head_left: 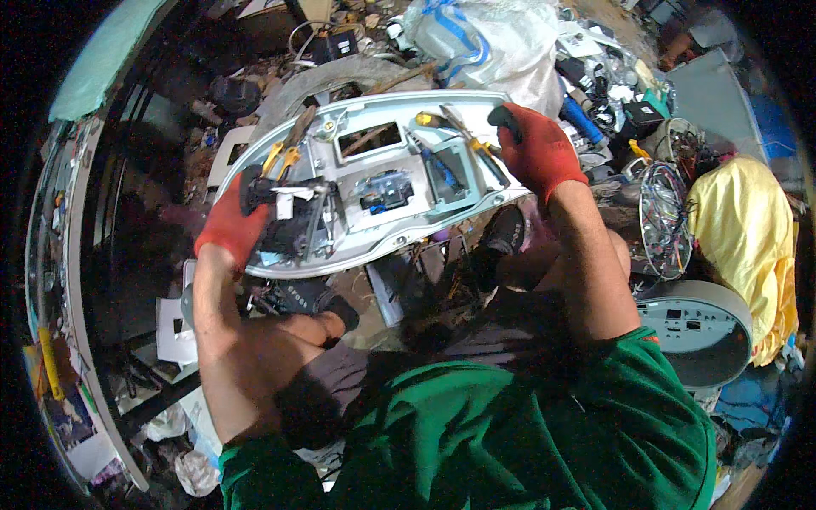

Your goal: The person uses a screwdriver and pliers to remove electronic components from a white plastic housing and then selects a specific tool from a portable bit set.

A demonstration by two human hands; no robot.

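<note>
A long pale plastic panel with rounded ends and raised rims lies across in front of me like a tray. My left hand, in a red glove with black fingertips, closes over its left end beside a heap of black parts. At the far right corner my right hand, gloved alike, has its fingers curled at the rim. Between them rest a yellow-handled tool, a yellow screwdriver, a long tool with yellow-and-black grips and a small black-and-clear module. The glove hides the left fingers' undersides.
A white woven sack stands behind the panel. Piled electronic scrap, a yellow sack and a round grey housing crowd the right. A framed edge runs along the left. My shoes are just below the panel.
</note>
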